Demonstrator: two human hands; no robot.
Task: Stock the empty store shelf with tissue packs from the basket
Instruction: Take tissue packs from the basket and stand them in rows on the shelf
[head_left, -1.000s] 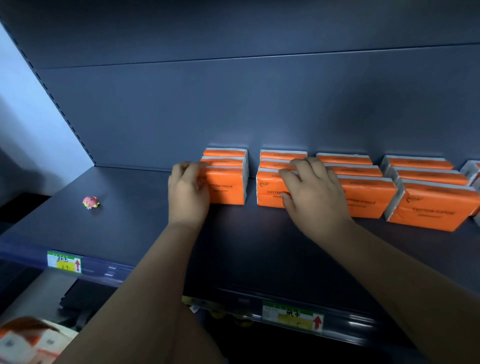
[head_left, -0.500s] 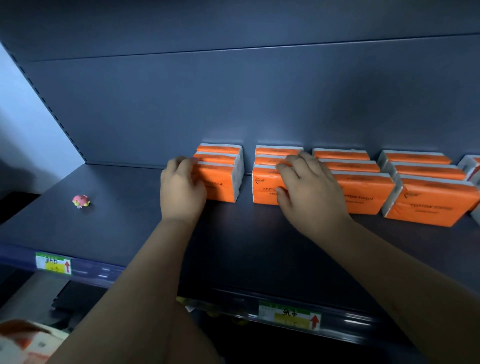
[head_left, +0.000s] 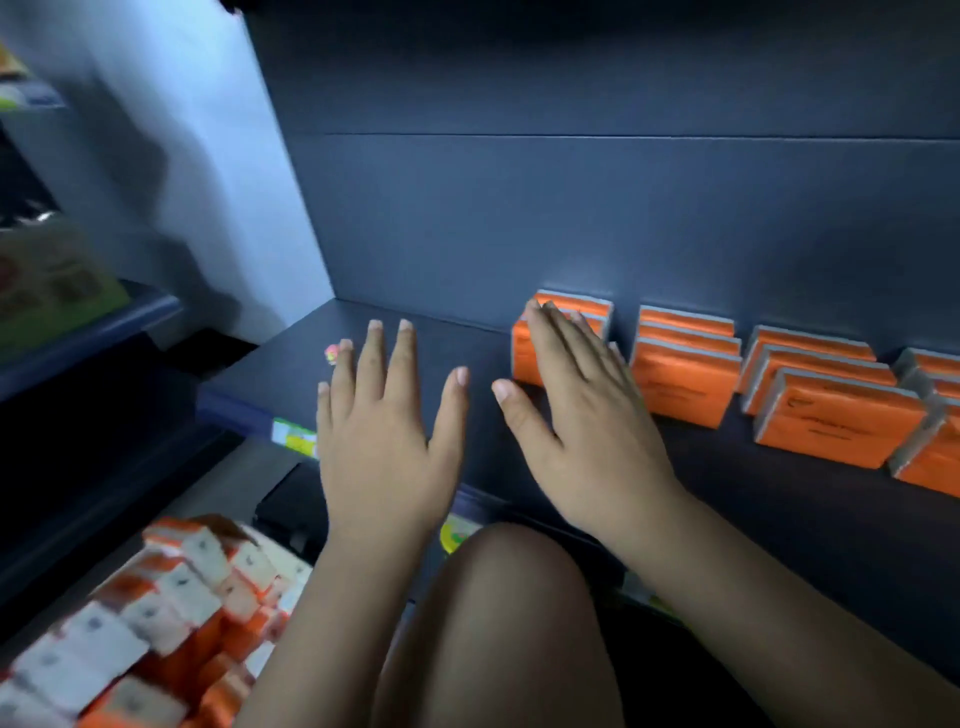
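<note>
Fingers (head_left: 374, 358) of the left hand (head_left: 384, 452) are being held straight and spread, gripping nothing, over the bare left part of the shelf (head_left: 727, 499). The right hand (head_left: 587, 415) is also being held flat and released. Its fingertips are overlapping the leftmost column of orange tissue packs (head_left: 685, 379), but contact cannot be told. These packs are being kept in columns three deep, along the back panel on the shelf's right side. Spare packs (head_left: 171, 613) are being seen piled at lower left, blurred. A small pink item (head_left: 331, 353) is lying on the shelf beside the left fingertips. A price label (head_left: 293, 439) is being shown on the shelf edge. A bare knee (head_left: 509, 597) is sitting between the forearms.
</note>
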